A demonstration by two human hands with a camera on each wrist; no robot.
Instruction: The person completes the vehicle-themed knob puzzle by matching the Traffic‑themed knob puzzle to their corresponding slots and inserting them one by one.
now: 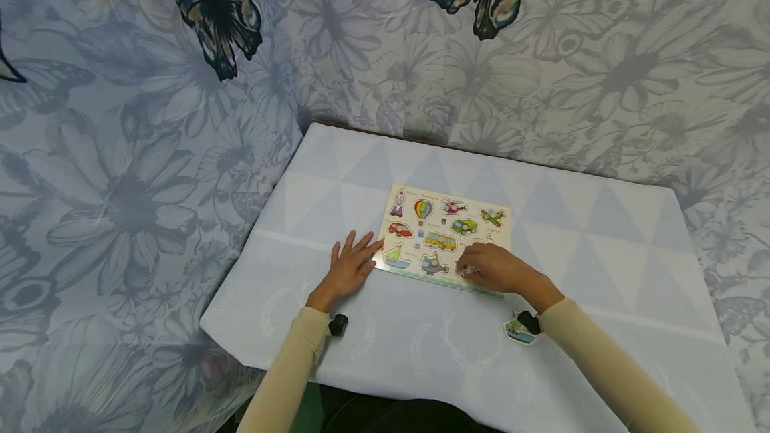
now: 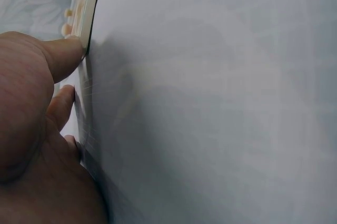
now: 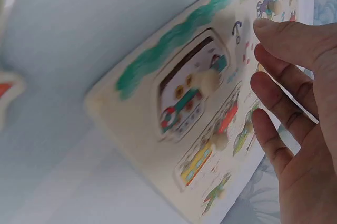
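A wooden knob puzzle board (image 1: 415,272) printed with vehicles lies on the table. My left hand (image 1: 349,271) is spread at its left edge; in the left wrist view the thumb (image 2: 66,58) presses against the board's side. Over the lower right part of the board is my right hand (image 1: 499,268), hiding that corner in the head view. In the right wrist view its fingers (image 3: 287,100) are parted, with nothing between them. Close to them, a ship piece (image 3: 181,103) with a round knob (image 3: 206,81) sits in the board.
A loose sailboat piece (image 1: 519,334) lies on the table near my right wrist, partly covered by the black wrist camera (image 1: 529,321). The white and pale blue tablecloth (image 1: 421,346) covers the table, which stands against walls (image 1: 631,112) patterned with flowers and butterflies.
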